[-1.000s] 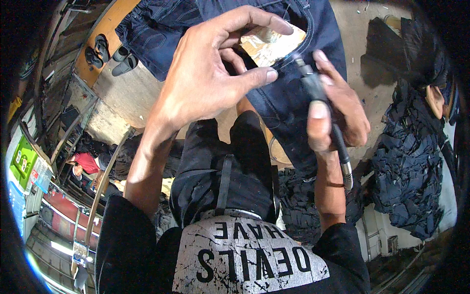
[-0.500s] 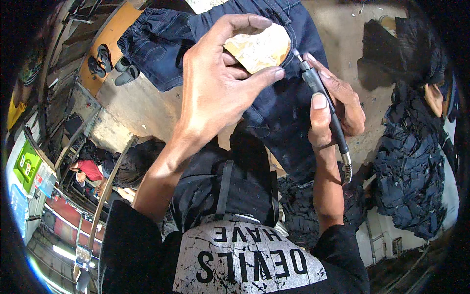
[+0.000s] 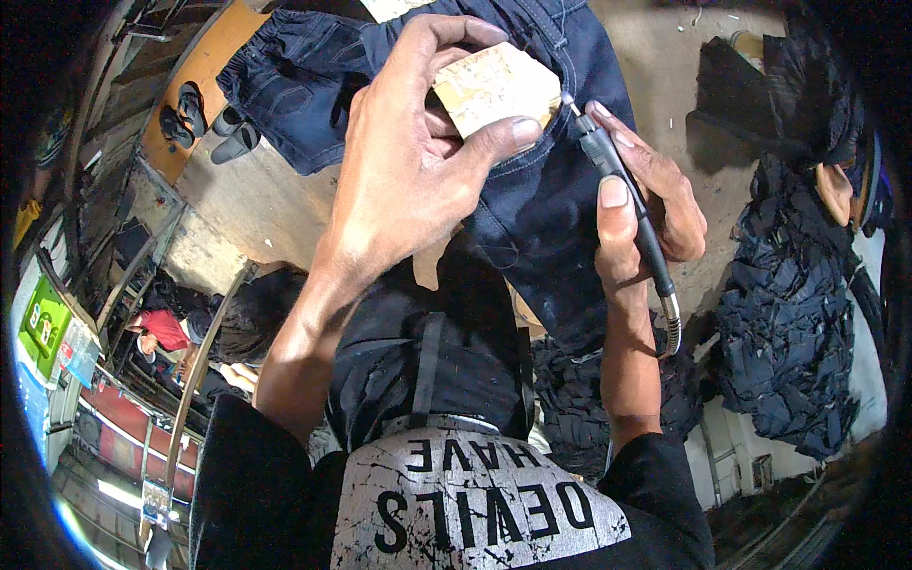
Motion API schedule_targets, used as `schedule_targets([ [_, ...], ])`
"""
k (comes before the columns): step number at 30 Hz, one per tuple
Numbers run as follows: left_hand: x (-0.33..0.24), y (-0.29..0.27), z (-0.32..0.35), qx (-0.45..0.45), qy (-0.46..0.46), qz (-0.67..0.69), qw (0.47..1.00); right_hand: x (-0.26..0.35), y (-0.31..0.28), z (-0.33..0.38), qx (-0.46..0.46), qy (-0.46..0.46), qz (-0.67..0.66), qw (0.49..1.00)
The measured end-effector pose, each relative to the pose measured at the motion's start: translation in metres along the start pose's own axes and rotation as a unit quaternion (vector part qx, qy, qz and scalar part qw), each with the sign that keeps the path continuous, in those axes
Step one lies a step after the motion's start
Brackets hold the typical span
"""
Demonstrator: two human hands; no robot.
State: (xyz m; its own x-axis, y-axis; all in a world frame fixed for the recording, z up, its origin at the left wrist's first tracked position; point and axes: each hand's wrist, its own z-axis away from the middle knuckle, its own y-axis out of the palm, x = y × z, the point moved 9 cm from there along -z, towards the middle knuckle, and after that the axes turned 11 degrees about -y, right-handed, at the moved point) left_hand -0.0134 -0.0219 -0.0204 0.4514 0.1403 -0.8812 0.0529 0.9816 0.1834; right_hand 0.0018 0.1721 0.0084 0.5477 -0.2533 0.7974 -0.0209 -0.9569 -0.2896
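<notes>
My left hand point(image 3: 394, 176) is closed around a pale yellow, flat-faced block point(image 3: 496, 90), with the thumb along its lower side and fingers over the top. Whether it is wood or stone I cannot tell. In my right hand point(image 3: 660, 214) is a black rotary tool handpiece point(image 3: 600, 152), pinched between thumb and fingers like a pen. Its small rounded bit points up and left, close by the block's right edge; whether the two touch is unclear. A flexible metal-wrapped cable leaves the handpiece's lower end. Dark blue jeans point(image 3: 537, 204) lie below both hands.
Dark denim shorts point(image 3: 290, 95) lie at the upper left, near sandals point(image 3: 237, 142) on the floor. Heaps of dark cloth point(image 3: 788, 332) stand at the right. A person in red point(image 3: 163, 330) is far off at the left, beyond a wooden rail point(image 3: 214, 337).
My left hand has shifted slightly left, turning the block so that more of its broad face shows. The tool has moved a little left and down in the picture, its bit still beside the block.
</notes>
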Motion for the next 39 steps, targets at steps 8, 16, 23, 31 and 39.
schedule_targets([
  [8,0.008,0.000,0.003,-0.023,-0.064,-0.004,0.998,-0.004,0.002,0.002,0.009,0.003,-0.007,1.000],
  [16,0.012,-0.004,0.004,-0.028,-0.063,-0.011,0.998,0.004,-0.001,0.001,0.000,0.020,-0.005,1.000],
  [23,0.018,-0.007,0.003,-0.050,-0.055,-0.034,0.997,0.001,0.002,0.001,0.008,0.024,-0.006,1.000],
  [31,0.017,-0.002,0.001,-0.044,-0.036,-0.020,0.998,-0.004,0.004,0.001,0.021,0.026,-0.029,0.999],
  [39,0.008,0.004,0.001,0.001,-0.067,0.005,0.998,-0.004,0.006,0.002,0.052,0.029,-0.002,0.998],
])
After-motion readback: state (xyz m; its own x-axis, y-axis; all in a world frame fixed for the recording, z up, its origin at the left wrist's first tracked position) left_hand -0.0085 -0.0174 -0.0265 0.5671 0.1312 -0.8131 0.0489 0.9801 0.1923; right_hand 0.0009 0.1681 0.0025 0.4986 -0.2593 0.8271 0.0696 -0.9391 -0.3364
